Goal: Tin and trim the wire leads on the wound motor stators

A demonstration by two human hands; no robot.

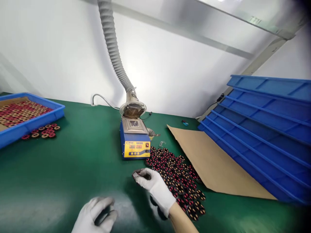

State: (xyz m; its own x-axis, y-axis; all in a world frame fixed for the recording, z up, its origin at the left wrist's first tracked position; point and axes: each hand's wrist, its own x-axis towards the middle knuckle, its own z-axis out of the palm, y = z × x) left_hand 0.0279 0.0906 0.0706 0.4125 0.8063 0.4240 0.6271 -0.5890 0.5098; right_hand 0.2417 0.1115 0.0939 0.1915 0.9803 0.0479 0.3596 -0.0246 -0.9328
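Green table, open room left of one blue-and-yellow machine. Right of the machine, stacked blue trays; far left, one filled tray; right, one cardboard sheet. In front, left hand, thumb and fingers apart; right hand clamped on one dark piece. Round parts, too many to count, spread right-front.

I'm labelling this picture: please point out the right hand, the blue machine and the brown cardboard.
Right hand (157, 189), head view: back of the white glove.
Blue machine (136, 145), head view: yellow front panel.
Brown cardboard (217, 161), head view: middle of its flat face.
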